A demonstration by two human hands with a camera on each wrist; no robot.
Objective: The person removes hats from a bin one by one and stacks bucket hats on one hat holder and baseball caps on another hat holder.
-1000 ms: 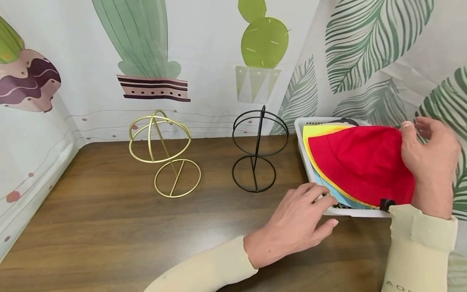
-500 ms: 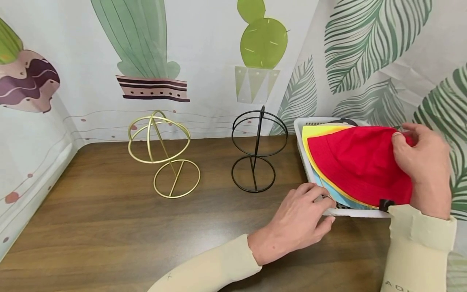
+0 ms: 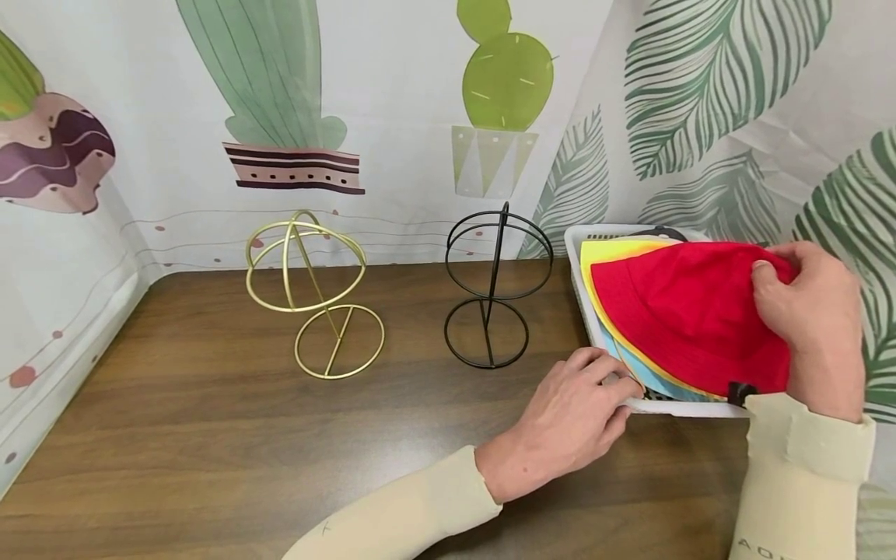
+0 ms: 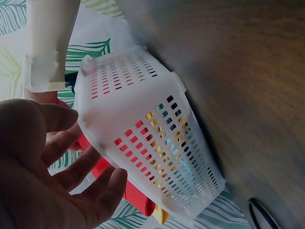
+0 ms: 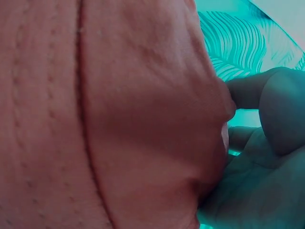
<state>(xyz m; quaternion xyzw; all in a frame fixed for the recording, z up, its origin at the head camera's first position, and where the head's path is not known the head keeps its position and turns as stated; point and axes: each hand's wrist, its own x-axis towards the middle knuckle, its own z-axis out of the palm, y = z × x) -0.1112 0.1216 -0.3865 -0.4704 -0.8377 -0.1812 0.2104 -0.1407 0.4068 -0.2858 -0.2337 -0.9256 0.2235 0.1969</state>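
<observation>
A red bucket hat lies on top of a stack of hats in a white plastic basket. My right hand pinches the hat's crown at its right end, thumb on the near side and fingers behind. Close up in the right wrist view, the stitched red cloth meets the thumb and fingers. My left hand holds the basket's near left corner. In the left wrist view, its thumb lies at the rim and some fingers pass behind it. Yellow and light blue hats show beneath the red one.
A black wire hat stand stands left of the basket on the brown wooden table. Farther left is a gold wire hat stand. Printed cloth with cacti and leaves hangs behind the table.
My right hand has moved left and slightly down onto the red bucket hat's crown and now pinches it. My left thumb has drawn in toward the basket's corner.
</observation>
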